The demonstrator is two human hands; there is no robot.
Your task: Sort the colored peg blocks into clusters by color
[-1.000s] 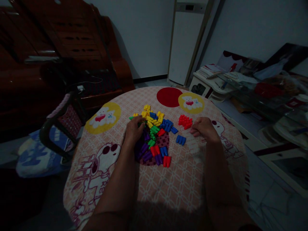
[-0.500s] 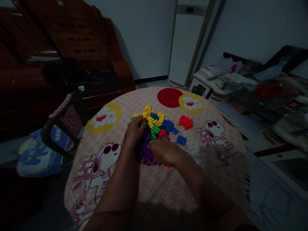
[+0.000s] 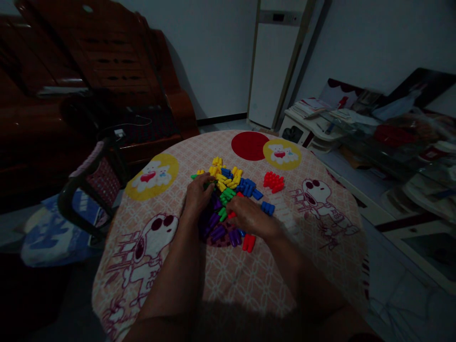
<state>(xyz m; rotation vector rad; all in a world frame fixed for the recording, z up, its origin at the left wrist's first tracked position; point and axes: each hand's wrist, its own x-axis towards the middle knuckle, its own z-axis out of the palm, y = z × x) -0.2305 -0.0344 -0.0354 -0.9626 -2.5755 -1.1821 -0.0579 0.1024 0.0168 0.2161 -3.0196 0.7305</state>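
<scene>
A heap of plastic toy building blocks lies mid-table. My left hand (image 3: 199, 192) rests at its left side, fingers curled down and thumb bent in; what is under the fingertips is hidden. My right hand (image 3: 249, 214) is low over the heap's right side, fingers closed at a red block (image 3: 231, 215) that shows partly beneath them. Beside those fingers are green blocks (image 3: 226, 195). Purple blocks (image 3: 218, 232) lie nearer me, between my forearms. Yellow blocks (image 3: 224, 178) and blue blocks (image 3: 248, 186) make up the far side.
Joined red blocks (image 3: 274, 182) sit to the right, with a blue block (image 3: 268, 208) nearer. Another red block (image 3: 248, 242) lies at the front. A patterned cloth covers the round table (image 3: 242, 285). A chair (image 3: 96, 180) stands left, a cluttered cabinet (image 3: 309, 128) right.
My right hand has moved away from me and slightly right, uncovering purple blocks and a red block at the front. A bit of red moved with its fingers. My left hand stays nearly still.
</scene>
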